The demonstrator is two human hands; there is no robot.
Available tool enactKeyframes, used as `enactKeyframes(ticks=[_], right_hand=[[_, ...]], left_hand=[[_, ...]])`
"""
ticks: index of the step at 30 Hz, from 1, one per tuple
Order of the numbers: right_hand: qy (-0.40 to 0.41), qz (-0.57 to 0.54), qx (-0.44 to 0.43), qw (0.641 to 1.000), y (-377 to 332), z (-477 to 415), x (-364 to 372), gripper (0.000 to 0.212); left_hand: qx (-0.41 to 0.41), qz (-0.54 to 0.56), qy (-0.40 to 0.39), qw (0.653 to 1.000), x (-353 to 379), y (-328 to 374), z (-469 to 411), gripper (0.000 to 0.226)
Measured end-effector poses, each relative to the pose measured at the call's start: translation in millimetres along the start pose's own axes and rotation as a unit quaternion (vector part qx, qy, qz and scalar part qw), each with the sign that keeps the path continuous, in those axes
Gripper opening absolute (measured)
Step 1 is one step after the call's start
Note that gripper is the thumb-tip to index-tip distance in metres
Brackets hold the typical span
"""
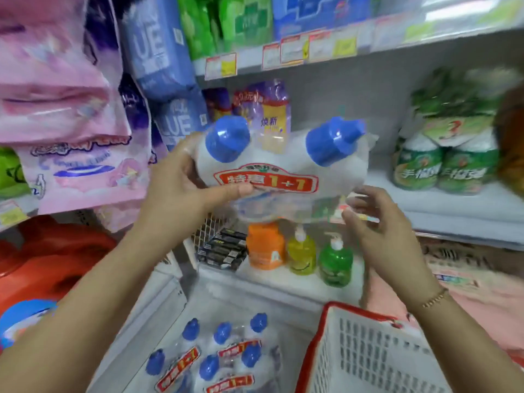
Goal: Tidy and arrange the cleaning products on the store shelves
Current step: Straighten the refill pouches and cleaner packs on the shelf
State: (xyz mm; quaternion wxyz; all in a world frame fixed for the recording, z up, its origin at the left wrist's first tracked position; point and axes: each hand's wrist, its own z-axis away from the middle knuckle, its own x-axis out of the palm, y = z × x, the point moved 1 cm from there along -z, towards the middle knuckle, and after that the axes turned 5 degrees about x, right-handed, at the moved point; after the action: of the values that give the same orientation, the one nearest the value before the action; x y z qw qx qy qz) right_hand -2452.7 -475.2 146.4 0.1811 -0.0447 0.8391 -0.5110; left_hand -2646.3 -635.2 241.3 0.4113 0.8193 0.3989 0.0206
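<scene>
Twin pack of white, blue-capped bottles, sealed in clear film with a red "1+1" label, is held up in front of the middle shelf, clear of its surface. Its left bottle is gripped by the left hand, fingers curled behind and thumb pressed across the label. The right hand is set at the pack's lower right corner with fingers loosely bent; whether the loose film is pinched cannot be told.

Directly beneath stand an orange bottle, a yellow pump bottle and a green pump bottle; lower down lie more twin packs, beside a red-rimmed basket.

Most of the weight appears to be carried on one side only. Were the slick film to slide under the thumb, the pack could tip or drop and the pump bottles be knocked over. If pushed in too far, the purple pouch behind could be toppled.
</scene>
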Motion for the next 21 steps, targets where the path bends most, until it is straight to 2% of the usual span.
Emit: enactKeyframes(ticks=[2, 4, 9, 12, 18, 21], right_hand=[[0.039, -0.003, 0.016, 0.999, 4, -26, -16, 0.039], [0.039, 0.014, 0.015, 0.999, 7, -51, -29, 0.041], [0.052, 0.066, 0.032, 0.996, 26, -102, -49, 0.025], [0.05, 0.048, 0.05, 0.996, 41, -122, -52, 0.023], [0.048, 0.056, 0.052, 0.996, 50, -162, -33, 0.033], [0.046, 0.036, 0.075, 0.995, 55, -181, -22, 0.03]], left_hand=[[0.018, 0.026, 0.015, 0.999, 31, -12, -30, 0.057], [0.028, 0.031, 0.009, 0.999, 65, -24, -55, 0.057], [0.033, 0.033, -0.04, 0.998, 134, -47, -100, 0.051], [0.008, 0.042, -0.056, 0.997, 149, -67, -125, 0.049], [-0.063, 0.112, -0.026, 0.991, 162, -105, -171, 0.057], [-0.109, 0.098, -0.045, 0.988, 174, -137, -181, 0.053]])
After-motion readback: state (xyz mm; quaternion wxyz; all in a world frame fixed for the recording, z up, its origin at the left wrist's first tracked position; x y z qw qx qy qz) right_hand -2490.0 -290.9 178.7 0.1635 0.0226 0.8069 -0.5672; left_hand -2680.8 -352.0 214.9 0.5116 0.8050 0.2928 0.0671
